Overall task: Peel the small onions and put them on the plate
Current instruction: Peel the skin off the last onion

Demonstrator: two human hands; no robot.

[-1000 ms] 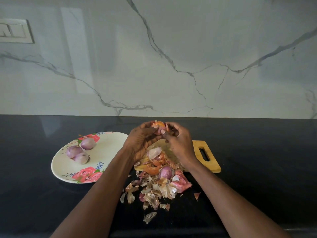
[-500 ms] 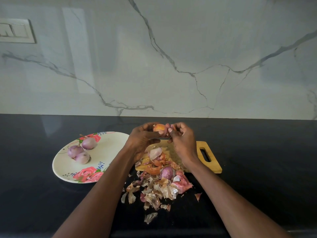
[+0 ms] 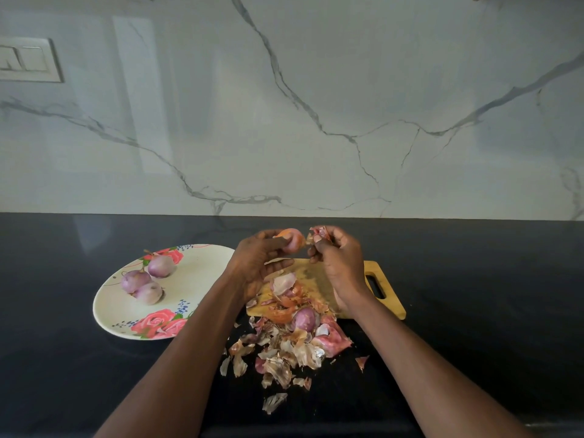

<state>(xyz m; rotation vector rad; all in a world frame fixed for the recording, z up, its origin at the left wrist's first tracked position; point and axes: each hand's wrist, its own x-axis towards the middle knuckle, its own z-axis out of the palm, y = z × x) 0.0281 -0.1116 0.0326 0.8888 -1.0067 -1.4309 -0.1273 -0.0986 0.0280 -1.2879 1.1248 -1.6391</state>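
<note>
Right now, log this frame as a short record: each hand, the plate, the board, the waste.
left hand: grips a partly peeled onion above the board
right hand: pinches a torn strip of skin beside that onion
plate: floral, holds three peeled onions
cutting board: wooden, handle slot to the right
peel pile: spills from the board onto the black counter; one onion lies in it

The onion [image 3: 292, 240] in the left hand [image 3: 252, 263] is orange-pink. Left of that hand, the cream plate [image 3: 202, 267] bears pink roses with green leaves and blue sprigs, and three pale purple onions [image 3: 145, 281]. Under the hands: a yellow-tan board [image 3: 388, 298], brown, pink and white skins [image 3: 284, 346], a black counter [image 3: 489, 279]. Beyond them, a white, grey-veined wall [image 3: 316, 105].
</note>
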